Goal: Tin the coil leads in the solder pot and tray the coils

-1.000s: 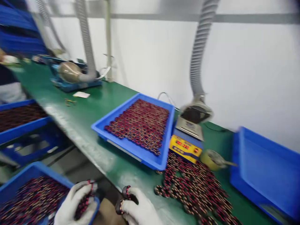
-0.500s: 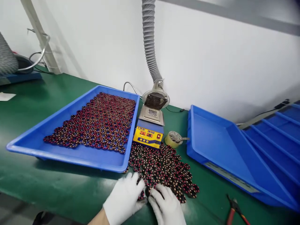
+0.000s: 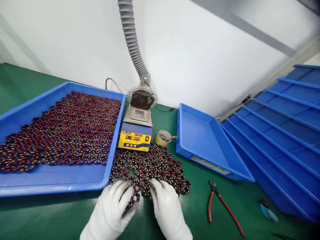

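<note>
Fingers spread on wound coils, left hand beside tray rim, right hand apart from pliers

Compared with a moment earlier, the white-gloved left hand and right hand are spreading apart along the near edge of the pile of copper-wound toroid coils, while the red-handled pliers are coming fully into view right of the right hand.

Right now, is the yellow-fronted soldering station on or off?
On: the soldering station shows lit red digits on its yellow front panel.
</note>
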Tool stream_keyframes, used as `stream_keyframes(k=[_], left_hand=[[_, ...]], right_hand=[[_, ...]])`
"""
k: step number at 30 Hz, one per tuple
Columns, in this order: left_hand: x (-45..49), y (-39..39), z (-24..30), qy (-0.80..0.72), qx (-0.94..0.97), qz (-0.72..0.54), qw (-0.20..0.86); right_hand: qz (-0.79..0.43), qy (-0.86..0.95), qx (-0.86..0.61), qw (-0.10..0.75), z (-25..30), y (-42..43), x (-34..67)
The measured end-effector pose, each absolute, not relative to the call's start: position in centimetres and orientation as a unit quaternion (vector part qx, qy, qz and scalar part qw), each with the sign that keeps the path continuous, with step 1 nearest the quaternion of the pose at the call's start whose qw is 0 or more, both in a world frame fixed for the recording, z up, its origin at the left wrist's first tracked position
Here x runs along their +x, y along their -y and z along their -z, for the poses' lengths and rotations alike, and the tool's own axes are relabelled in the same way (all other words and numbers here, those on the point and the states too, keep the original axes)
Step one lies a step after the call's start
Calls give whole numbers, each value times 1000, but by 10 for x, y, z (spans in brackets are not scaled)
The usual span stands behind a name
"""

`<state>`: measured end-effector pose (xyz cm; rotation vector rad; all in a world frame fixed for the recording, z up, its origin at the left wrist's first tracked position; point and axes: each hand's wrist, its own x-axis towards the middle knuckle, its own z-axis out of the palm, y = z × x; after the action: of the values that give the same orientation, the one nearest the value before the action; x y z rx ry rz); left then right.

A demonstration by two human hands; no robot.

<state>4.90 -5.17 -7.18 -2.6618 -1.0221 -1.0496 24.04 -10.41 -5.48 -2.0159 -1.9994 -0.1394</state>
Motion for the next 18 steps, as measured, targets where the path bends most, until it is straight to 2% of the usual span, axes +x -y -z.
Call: stream_keyframes(k=[4,10,12,15,18], left_hand=[[52,48,69,345,-873,346,8],[48,43,69,343,-862,371,-45],[47,43,70,332,-863,377,-52],[49,44,72,321,-865,381,-56],[49,45,79,320,-871,371,-42]], right_hand=[[70,695,-690,192,57,98,246],[90,593,-725,339,41,116,296],[66,570,-754,320,36,126,309],[-3,574,-785,233,35,134,310],[-6,581,-791,190,41,129,301]])
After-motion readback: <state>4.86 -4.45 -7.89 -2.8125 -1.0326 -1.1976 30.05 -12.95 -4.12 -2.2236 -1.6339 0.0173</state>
